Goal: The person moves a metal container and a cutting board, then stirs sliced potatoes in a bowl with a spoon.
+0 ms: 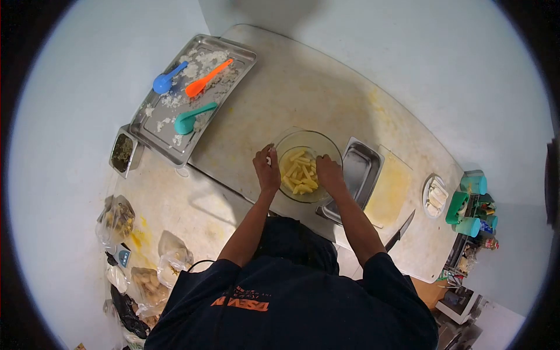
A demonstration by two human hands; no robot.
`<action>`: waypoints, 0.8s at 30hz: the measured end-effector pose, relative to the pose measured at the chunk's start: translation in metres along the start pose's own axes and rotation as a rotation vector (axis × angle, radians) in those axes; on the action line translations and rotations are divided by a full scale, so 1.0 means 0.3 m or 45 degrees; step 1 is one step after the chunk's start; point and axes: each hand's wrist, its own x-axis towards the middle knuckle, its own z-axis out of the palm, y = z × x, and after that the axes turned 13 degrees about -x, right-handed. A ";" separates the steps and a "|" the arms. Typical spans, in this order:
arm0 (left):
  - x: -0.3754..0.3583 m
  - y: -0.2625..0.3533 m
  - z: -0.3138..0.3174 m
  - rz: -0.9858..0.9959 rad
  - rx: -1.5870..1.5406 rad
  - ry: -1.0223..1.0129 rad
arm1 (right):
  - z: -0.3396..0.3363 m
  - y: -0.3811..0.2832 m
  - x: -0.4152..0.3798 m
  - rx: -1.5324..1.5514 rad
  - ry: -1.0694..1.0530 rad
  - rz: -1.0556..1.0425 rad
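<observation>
A clear glass bowl [310, 137] stands on the work table, holding yellow sticks that look like cut potato [300, 175]. At the bowl's left rim is my left hand [267, 168], its fingers curled together. A small pale spot shows between those fingers, too small to name. My right hand [330, 174] reaches over the right rim, fingers closed and pointing into the bowl beside the potato sticks. Whatever it grips is hidden by the hand. Right of the bowl, partly behind my right forearm, sits a steel pan [360, 169].
A big steel tray [151, 125] with white crumbs carries blue [163, 83], orange [198, 87] and green scoops [185, 122]. A yellow-stained cutting board [389, 189], a knife [402, 229] and a plate of white pieces [435, 197] lie right. Plastic bags [149, 289] crowd the lower left.
</observation>
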 end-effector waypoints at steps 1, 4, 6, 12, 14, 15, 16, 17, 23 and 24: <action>0.004 0.015 -0.001 -0.043 -0.018 -0.017 | 0.016 0.002 0.006 0.045 0.005 0.002; 0.006 0.037 -0.003 -0.097 -0.050 -0.052 | 0.079 0.005 0.028 0.176 -0.014 -0.011; 0.003 0.021 -0.005 -0.050 -0.030 -0.043 | 0.100 0.005 0.031 0.258 -0.085 -0.059; 0.003 0.025 -0.007 -0.110 -0.034 -0.063 | -0.033 0.013 -0.013 0.255 -0.263 -0.170; 0.001 0.024 -0.002 -0.091 -0.033 -0.039 | -0.072 0.019 -0.042 0.227 -0.288 -0.149; -0.002 0.020 -0.002 -0.085 -0.031 -0.026 | -0.090 0.023 -0.060 0.214 -0.302 -0.142; -0.001 0.016 -0.004 -0.075 -0.023 -0.027 | -0.109 0.030 -0.077 0.237 -0.292 -0.135; -0.001 0.011 -0.006 -0.066 -0.016 -0.030 | -0.128 0.042 -0.097 0.259 -0.283 -0.127; -0.002 0.020 -0.003 -0.066 -0.008 -0.019 | -0.252 0.110 -0.179 0.079 -0.219 -0.052; -0.001 0.012 -0.003 -0.041 0.015 -0.015 | -0.252 0.118 -0.181 0.022 -0.177 -0.041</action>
